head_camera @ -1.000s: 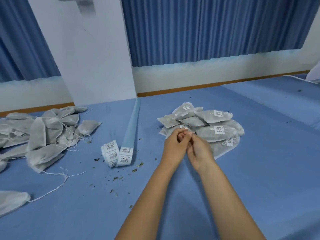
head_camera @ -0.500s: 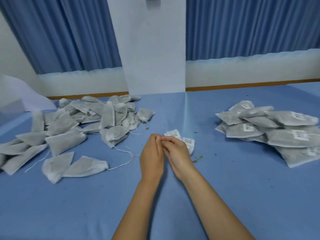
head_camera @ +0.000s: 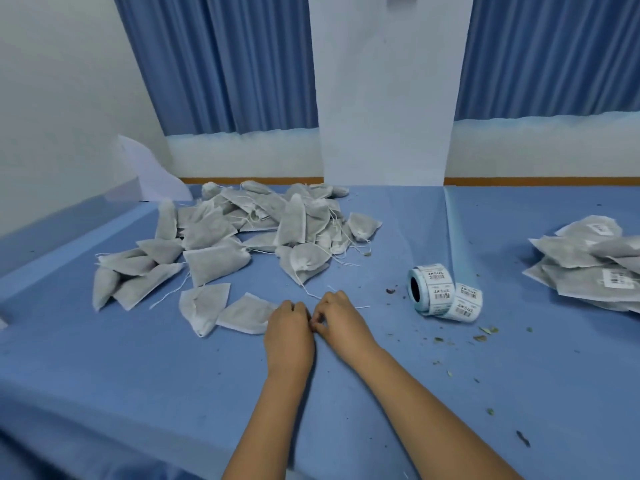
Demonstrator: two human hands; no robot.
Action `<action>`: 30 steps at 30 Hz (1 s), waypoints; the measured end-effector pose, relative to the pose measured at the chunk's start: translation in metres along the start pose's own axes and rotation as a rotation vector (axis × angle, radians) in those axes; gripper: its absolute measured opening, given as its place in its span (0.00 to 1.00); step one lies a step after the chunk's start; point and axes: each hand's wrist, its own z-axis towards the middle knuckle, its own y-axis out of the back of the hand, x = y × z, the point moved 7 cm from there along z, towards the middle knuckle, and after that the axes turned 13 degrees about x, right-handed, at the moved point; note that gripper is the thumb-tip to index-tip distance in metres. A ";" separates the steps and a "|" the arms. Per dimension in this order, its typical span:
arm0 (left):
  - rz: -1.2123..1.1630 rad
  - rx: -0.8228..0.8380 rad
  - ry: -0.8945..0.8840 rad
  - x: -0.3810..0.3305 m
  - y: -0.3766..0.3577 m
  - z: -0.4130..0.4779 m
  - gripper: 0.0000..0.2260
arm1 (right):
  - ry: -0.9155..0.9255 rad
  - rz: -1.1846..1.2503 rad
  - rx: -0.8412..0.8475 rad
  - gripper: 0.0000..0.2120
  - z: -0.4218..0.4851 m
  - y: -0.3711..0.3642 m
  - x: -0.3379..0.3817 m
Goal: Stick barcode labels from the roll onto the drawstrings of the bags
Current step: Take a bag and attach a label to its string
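Head view, labelling in progress. The curled fingers (head_camera: 299,310) of the left hand (head_camera: 289,332) and right hand (head_camera: 341,320) meet tip to tip low over the table (head_camera: 450,393). Whether a label is pinched between them cannot be told, since the contact point is hidden by the fingers themselves.

A loose drawstring (head_camera: 304,289) trails from the near bag (head_camera: 304,265) to just beyond the knuckles. It is near the fingers, and no contact is visible. A flat bag (head_camera: 247,313) lies just beside the left hand.

One second ago the same joined hands were held in front of the labelled pile (head_camera: 588,268). Since then the view and the hands have swung left, past the label roll (head_camera: 433,289), to the edge of the unlabelled pile (head_camera: 249,223). The fingers stayed closed together throughout.

The shift suggests that one bag is finished and the next is being started (probably on the trailing string). The roll stands near the right hand, with its peeled backing strip (head_camera: 457,237) running away across the table. The unlabelled heap looks the larger, so much of the task appears to remain.
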 end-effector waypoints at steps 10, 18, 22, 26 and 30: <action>-0.587 -0.099 -0.480 -0.065 0.013 -0.012 0.06 | -0.050 0.088 -0.110 0.05 -0.051 0.080 -0.027; -0.839 -0.257 -0.579 -0.137 0.030 -0.005 0.05 | 0.052 -0.070 -0.390 0.02 -0.118 0.167 -0.091; -0.940 -0.169 -0.645 -0.174 0.013 -0.006 0.06 | 0.039 -0.072 -0.779 0.03 -0.156 0.178 -0.123; -0.926 0.004 -0.650 -0.180 -0.011 0.000 0.07 | 0.078 -0.217 -0.937 0.07 -0.170 0.175 -0.131; -0.992 0.074 -0.724 -0.181 -0.006 -0.007 0.04 | 0.003 -0.184 -1.011 0.06 -0.170 0.182 -0.132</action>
